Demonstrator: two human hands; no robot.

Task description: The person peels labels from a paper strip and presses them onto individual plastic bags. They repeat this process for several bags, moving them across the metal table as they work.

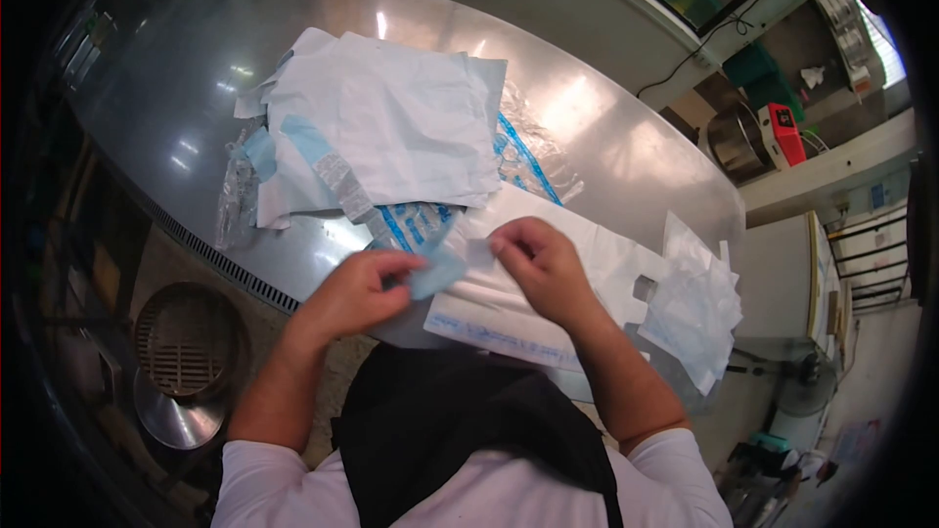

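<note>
Left hand (364, 291) pinches a light-blue scrap (438, 275), right hand (541, 266) close by, above white plastic (608, 259)

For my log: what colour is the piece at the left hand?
The piece is light blue; head view shows it best.

The film scrap (440, 276) is translucent pale blue. The heaped plastic sheets (401, 117) are matt white shading to grey, and a strip (337, 176) across them runs from light blue to grey with small pale print. Clear crinkled wrapping (548, 147) carries a bright blue band and bold blue markings. The long plastic bag (587, 254) is glossy white, with a line of blue lettering along its near edge; the bag pile (690, 308) is bluish white. The tabletop (166, 59) is silver-grey, the apron (469, 440) plain black, the shirt (264, 484) white.
</note>
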